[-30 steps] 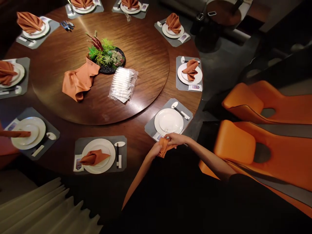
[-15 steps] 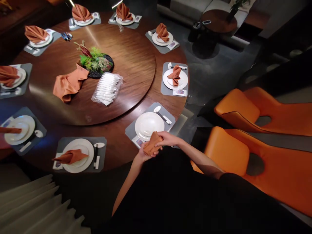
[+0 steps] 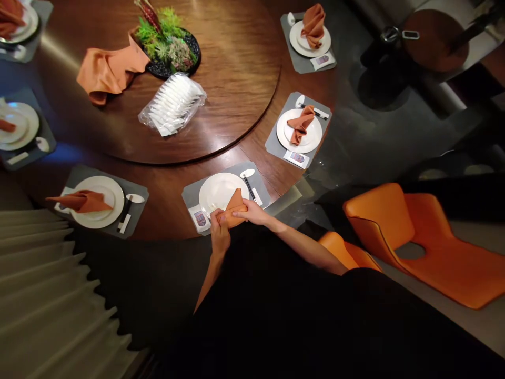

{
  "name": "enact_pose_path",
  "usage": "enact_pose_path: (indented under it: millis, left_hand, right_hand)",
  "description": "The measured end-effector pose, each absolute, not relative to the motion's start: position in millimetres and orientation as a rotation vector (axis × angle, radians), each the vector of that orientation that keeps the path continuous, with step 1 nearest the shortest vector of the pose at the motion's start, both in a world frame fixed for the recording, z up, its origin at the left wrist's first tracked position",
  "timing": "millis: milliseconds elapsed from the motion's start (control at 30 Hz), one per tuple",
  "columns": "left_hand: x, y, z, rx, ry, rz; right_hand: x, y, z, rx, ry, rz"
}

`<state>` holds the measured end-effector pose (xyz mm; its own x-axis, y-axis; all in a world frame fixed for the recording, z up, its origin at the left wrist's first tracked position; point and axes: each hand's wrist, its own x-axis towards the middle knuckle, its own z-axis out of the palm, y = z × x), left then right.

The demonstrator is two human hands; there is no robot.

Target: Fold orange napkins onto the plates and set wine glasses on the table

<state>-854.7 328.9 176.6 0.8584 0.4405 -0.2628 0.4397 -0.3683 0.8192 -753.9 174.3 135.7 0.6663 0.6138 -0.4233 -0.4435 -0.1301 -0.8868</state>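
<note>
Just beyond my grip lies a white plate (image 3: 215,190); left hand (image 3: 220,234) and right hand (image 3: 254,212) pinch an orange napkin (image 3: 233,215), mid-fold I judge, next needing a firm, even press.

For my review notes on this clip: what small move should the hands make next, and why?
Probably lower the folded napkin onto the nearest plate: the left hand and right hand hold it near that plate's edge, its tip forms a point, and the plate to the left and the plate to the right each bear one.
</note>
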Motion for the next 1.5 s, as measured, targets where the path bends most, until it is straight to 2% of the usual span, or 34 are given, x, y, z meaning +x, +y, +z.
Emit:
enact_pose_path:
  millis: [167, 333, 533, 1067, 1267, 1500]
  left_hand:
    - [-834.7, 320.6, 161.4, 2.195, 0.707, 0.050]
    - [-805.5, 316.6, 144.4, 2.466, 1.007, -0.264]
    - [-765.6, 306.6, 118.4, 2.607, 1.256, -0.485]
    - [-714.2, 299.4, 101.9, 2.602, 1.364, -0.632]
    - [-714.8, 296.2, 100.2, 2.523, 1.431, -0.565]
    - [-720.6, 291.3, 101.4, 2.423, 1.480, -0.334]
  right_hand:
    - [-719.2, 159.8, 99.9, -1.410, -0.126, 1.031]
    - [-667.7, 112.8, 69.4, -1.754, 0.062, 1.149]
    - [-599.7, 73.3, 47.2, -1.857, 0.004, 1.279]
    - [-541.6, 54.1, 53.0, -1.776, -0.059, 1.265]
    - [-547.6, 59.1, 55.3, -1.762, -0.042, 1.271]
    - [-553.0, 61.0, 60.0, -1.747, -0.026, 1.289]
